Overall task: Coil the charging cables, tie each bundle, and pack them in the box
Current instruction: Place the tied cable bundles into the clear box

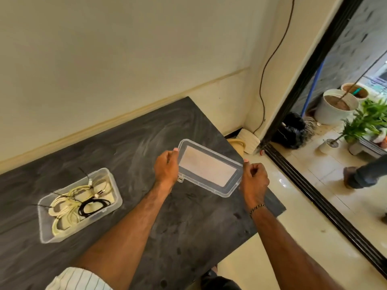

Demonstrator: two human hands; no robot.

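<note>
Coiled white and black charging cables (77,204) sit packed in the clear plastic open box (50,233), left on the dark marbled tabletop (188,237). I've got the clear rectangular lid (209,167) up w/ both hands: left hand (166,167) and right hand (254,181) fingers clamped on opposite short ends. Keep lid level, line up corners over box, then press down evenly.

Both bare forearms reach forward, side by side. The left hand (166,165) is curled, its fingers (175,151) pinching the lid's (209,167) left end. The right hand (254,176) is likewise curled, gripping the lid's right end. A thin bracelet (258,207) circles the right wrist.
</note>
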